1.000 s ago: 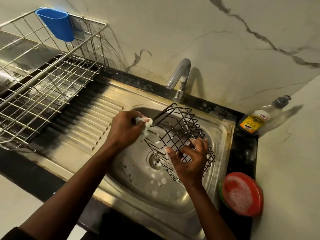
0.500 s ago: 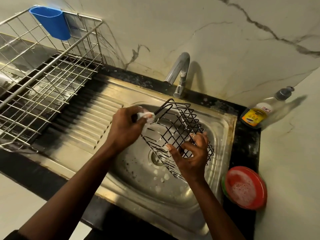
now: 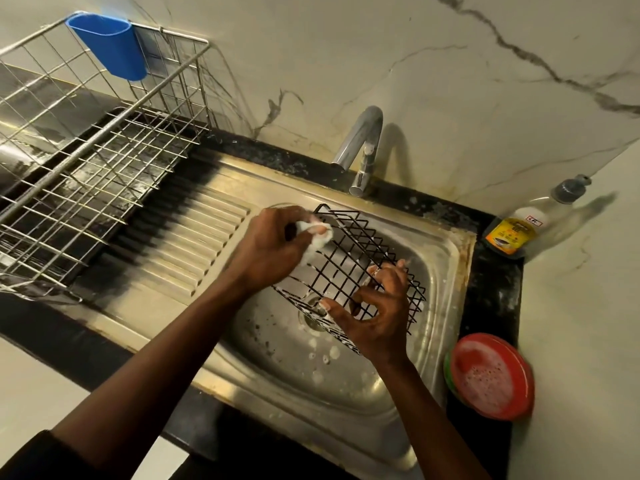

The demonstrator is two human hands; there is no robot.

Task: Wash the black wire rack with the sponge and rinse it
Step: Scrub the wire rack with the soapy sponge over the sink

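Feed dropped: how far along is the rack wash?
Done: suds dot the black wire rack and the sink. In hand: the left hand rubs the sponge on the rack's far corner; the right hand holds its near side. Left: rinsing; no water runs from the faucet.

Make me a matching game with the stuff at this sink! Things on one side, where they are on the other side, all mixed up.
Things:
1. sponge
2. black wire rack
3. blue cup
4. red plate

Places:
A. hanging on the silver drying rack
B. on the counter, right of the sink
C. gripped in the left hand
D. over the sink, held by the right hand

Pairs: 1-C, 2-D, 3-A, 4-B.
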